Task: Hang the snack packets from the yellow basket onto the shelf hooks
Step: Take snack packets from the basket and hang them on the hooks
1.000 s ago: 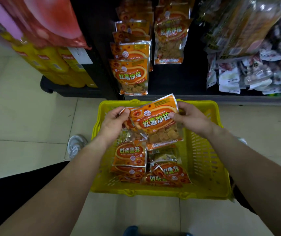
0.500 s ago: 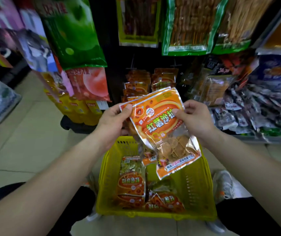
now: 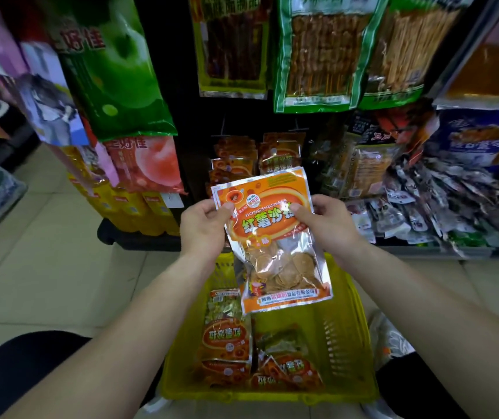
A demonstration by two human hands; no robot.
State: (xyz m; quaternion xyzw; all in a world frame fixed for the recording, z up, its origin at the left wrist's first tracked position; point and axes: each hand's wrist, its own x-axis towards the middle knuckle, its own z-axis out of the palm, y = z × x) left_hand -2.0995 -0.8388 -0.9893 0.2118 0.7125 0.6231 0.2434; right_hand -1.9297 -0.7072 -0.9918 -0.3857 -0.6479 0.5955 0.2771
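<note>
An orange snack packet point(image 3: 272, 234) with a clear window of round chips hangs upright between my two hands, above the yellow basket point(image 3: 345, 331). My left hand point(image 3: 203, 228) pinches its upper left edge and my right hand point(image 3: 326, 222) pinches its upper right edge. A second packet edge shows just behind it. Several more orange packets point(image 3: 227, 343) lie flat in the basket. Matching orange packets point(image 3: 236, 164) hang in two rows on the shelf hooks straight ahead, behind the held packet.
Green packets of skewer snacks point(image 3: 317, 55) hang above the orange rows. A green and a pink bag point(image 3: 115, 71) hang at the left over yellow boxes point(image 3: 133, 213). Small dark packets point(image 3: 441, 207) pile on the right shelf. My shoes point(image 3: 390, 340) flank the basket on the tiled floor.
The packet has come up out of the basket and turned upright in both hands. My view has lifted from the basket to the shelf.
</note>
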